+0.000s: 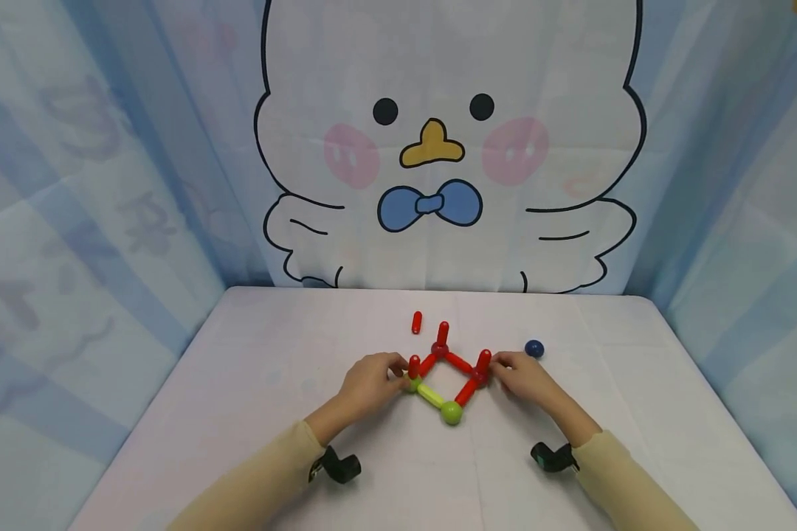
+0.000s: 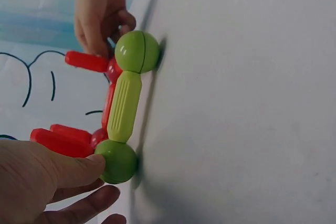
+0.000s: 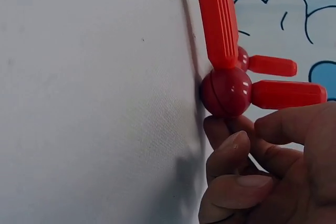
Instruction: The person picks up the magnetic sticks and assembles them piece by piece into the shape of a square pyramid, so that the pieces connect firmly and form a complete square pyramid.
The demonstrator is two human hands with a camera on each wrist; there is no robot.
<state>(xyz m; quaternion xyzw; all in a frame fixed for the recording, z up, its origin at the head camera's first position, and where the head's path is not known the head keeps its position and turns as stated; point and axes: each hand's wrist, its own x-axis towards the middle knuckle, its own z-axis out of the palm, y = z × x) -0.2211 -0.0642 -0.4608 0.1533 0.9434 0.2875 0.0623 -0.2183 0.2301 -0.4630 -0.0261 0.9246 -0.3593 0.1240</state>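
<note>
A four-sided frame of magnetic rods and balls lies on the table. My left hand (image 1: 370, 382) pinches the green ball (image 2: 118, 165) at its left corner, thumb on the near side; an upright red rod (image 1: 415, 366) rises from it. At the right corner, my right hand (image 1: 523, 375) touches the dark red ball (image 3: 227, 93) with loosely bent fingertips, below its red rod (image 3: 289, 94). Another dark red ball (image 1: 440, 349) with an upright rod forms the back corner. The front corner is a bare-topped green ball (image 1: 452, 412), joined to the left one by a yellow-green rod (image 2: 124, 107).
A loose red rod (image 1: 417, 322) lies behind the frame. Beyond my right hand sits a dark blue ball (image 1: 534, 348). The white table (image 1: 239, 354) ends at a patterned curtain (image 1: 432, 251), with more curtain on both sides.
</note>
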